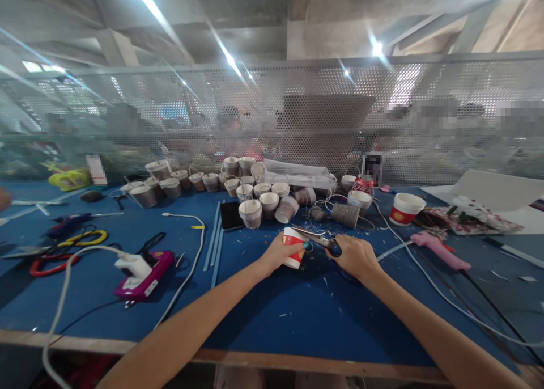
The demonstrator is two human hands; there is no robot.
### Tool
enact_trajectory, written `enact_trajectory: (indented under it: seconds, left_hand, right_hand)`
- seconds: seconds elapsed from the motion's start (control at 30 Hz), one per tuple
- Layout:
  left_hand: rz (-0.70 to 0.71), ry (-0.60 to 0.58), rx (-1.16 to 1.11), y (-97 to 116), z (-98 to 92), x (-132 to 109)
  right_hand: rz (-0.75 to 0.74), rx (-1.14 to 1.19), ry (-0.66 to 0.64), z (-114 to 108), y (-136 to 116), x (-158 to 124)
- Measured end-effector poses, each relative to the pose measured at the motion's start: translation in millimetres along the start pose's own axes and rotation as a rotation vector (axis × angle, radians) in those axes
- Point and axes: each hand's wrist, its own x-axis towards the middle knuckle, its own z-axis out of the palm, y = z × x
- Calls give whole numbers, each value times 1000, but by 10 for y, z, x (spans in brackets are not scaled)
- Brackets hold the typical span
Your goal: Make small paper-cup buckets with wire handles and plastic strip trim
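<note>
My left hand (278, 253) is wrapped round a red and white paper cup (293, 247), holding it tilted on the blue table (272, 315). My right hand (355, 256) grips the handles of a pair of scissors (317, 239). The scissor blades reach left across the cup's rim. Just behind the cup lie several twine-wrapped cups (250, 212) and a spool of twine (345, 214).
A pink glue gun (437, 248) and a red and white cup (406, 208) lie at the right. A magenta glue gun with a white plug (144, 270), cables and coloured scissors (80, 239) lie at the left. A phone (231, 215) lies behind. A perforated metal screen (297, 117) backs the table.
</note>
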Motion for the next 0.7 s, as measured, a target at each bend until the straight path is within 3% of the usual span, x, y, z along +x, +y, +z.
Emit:
enact_trajectory:
  seconds: [0.2, 0.37, 0.53, 0.7]
  left_hand:
    - [-227, -134, -322, 80, -7, -81]
    - [-334, -179, -312, 106, -69, -64]
    - [-243, -87, -103, 81, -95, -16]
    - [-169, -74, -13, 64, -76, -24]
  right_hand:
    - [16, -26, 44, -8, -4, 22]
    - [38, -29, 117, 12, 29, 16]
    - [24, -35, 63, -10, 48, 26]
    - [37, -10, 6, -36, 30, 26]
